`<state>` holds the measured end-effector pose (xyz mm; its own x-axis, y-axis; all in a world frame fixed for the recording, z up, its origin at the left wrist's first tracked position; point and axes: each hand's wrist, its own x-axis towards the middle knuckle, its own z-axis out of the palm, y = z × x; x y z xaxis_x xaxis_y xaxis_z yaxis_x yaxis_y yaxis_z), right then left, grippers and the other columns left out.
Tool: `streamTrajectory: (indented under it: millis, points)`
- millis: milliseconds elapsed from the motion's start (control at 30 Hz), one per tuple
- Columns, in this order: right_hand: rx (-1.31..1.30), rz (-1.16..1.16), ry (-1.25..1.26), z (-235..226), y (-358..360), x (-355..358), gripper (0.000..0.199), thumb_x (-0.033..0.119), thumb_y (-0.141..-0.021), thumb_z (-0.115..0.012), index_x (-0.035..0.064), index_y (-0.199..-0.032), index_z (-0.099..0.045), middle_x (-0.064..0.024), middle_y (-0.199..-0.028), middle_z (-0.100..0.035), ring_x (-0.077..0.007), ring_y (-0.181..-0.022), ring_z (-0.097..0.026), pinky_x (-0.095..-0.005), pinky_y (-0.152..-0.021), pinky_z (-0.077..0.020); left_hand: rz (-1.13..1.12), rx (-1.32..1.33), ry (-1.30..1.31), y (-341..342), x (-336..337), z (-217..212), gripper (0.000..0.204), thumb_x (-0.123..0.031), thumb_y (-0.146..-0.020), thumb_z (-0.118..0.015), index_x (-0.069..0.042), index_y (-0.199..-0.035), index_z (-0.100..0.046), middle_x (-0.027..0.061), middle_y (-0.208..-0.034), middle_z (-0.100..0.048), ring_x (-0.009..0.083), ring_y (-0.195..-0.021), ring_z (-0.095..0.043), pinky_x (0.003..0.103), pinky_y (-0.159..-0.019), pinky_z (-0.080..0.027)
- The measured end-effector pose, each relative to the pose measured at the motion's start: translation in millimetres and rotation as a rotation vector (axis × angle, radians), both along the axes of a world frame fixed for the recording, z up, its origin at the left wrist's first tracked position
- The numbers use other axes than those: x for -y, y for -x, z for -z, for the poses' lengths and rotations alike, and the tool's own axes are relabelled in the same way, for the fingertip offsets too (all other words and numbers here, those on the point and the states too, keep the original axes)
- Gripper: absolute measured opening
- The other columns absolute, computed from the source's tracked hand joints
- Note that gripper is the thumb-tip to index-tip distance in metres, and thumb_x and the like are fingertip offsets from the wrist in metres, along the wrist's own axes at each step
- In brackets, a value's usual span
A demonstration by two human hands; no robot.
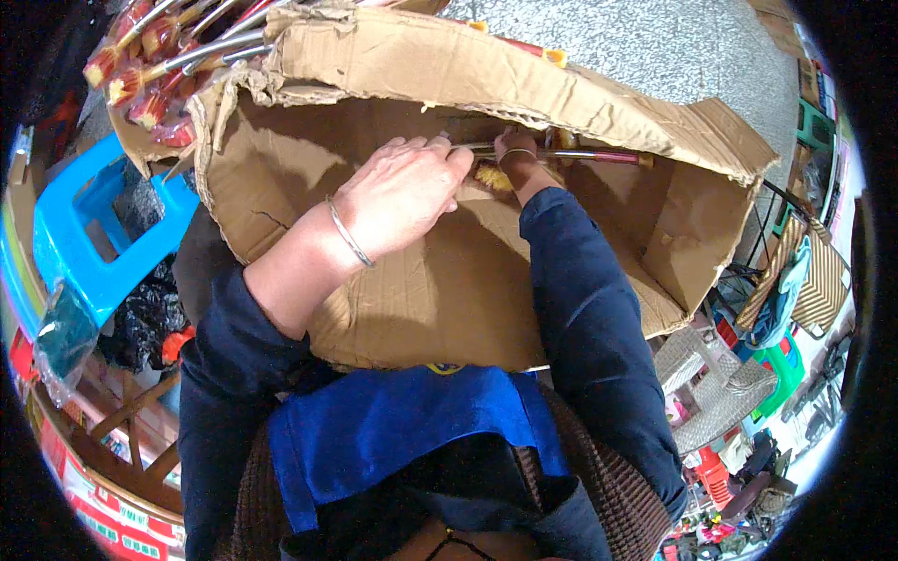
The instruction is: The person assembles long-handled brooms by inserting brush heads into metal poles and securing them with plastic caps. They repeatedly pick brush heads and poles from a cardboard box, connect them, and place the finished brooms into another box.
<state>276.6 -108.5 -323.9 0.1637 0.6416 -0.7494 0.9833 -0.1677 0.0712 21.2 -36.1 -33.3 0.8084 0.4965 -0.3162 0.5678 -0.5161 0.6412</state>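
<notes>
A torn-edged cardboard box (486, 280) lies before me, its opening facing up. My left hand (402, 187), with a bangle at the wrist, is over the box, fingers curled round the end of a thin metal rod (582, 154) that has a red end on the right. My right hand (517, 154) reaches deeper inside, closed about the middle of that rod; its fingertips are partly hidden. Beneath the hands shows a tuft of yellow bristles (493, 176); whether it joins the rod I cannot tell.
Outside the box at upper left lies a bundle of metal rods with red and yellow ends (154, 79), some in clear plastic. A blue plastic stool (79, 224) stands at left. On the right are a striped bag (818, 280) and a grey woven seat (716, 383).
</notes>
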Motion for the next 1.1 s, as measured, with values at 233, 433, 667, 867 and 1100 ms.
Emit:
streamTrajectory:
  millis: [233, 433, 667, 867, 1100]
  points:
    - [-0.055, -0.223, -0.046, -4, -7, 4, 0.031, 0.019, -0.089, -0.043, 0.0037, -0.091, -0.07, -0.0208, -0.094, -0.068, -0.035, -0.085, -0.067, -0.0428, -0.074, -0.0545, -0.005, 0.014, 0.02, 1, 2, 1, 0.033, -0.013, -0.08, -0.067, -0.001, -0.105, -0.051, 0.0168, -0.095, -0.057, 0.0356, -0.093, -0.059, 0.044, -0.082, -0.048]
    - [-0.058, -0.514, 0.046, -74, 28, -3, 0.024, 0.021, -0.086, -0.055, 0.0068, -0.1, -0.069, -0.0128, -0.106, -0.068, -0.0266, -0.097, -0.067, -0.038, -0.078, -0.0542, -0.026, 0.077, -0.025, -4, 0, -4, 0.027, -0.012, -0.08, -0.067, -0.001, -0.1, -0.053, 0.0168, -0.092, -0.058, 0.0361, -0.09, -0.06, 0.044, -0.078, -0.049]
    - [0.144, -0.565, 0.136, -245, 74, -25, 0.026, 0.028, -0.087, -0.06, 0.0119, -0.106, -0.07, -0.0079, -0.111, -0.068, -0.0184, -0.104, -0.064, -0.0316, -0.084, -0.0513, -0.226, 0.672, -0.215, -10, -8, -19, 0.015, -0.01, -0.083, -0.064, -0.007, -0.098, -0.061, 0.012, -0.088, -0.064, 0.0307, -0.081, -0.064, 0.037, -0.069, -0.052]
    - [0.198, -0.267, -0.105, -398, 25, 4, 0.026, 0.025, -0.069, -0.069, 0.0049, -0.084, -0.066, -0.015, -0.084, -0.068, -0.0334, -0.083, -0.067, -0.0401, -0.073, -0.0547, -0.538, 0.909, -0.005, 5, -3, -40, 0.013, -0.004, -0.089, -0.061, -0.003, -0.101, -0.064, 0.0043, -0.088, -0.067, 0.01, -0.073, -0.063, 0.022, -0.067, -0.051]
    - [-0.142, 0.217, -0.49, -522, -16, 63, 0.041, 0.025, -0.065, -0.074, 0.0027, -0.099, -0.068, -0.0134, -0.082, -0.069, -0.0234, -0.075, -0.067, -0.0336, -0.075, -0.0526, -0.603, 1.0, 0.501, -2, 50, -71, 0.019, -0.004, -0.089, -0.059, -0.001, -0.108, -0.06, 0.0062, -0.099, -0.065, 0.012, -0.085, -0.061, 0.026, -0.075, -0.052]
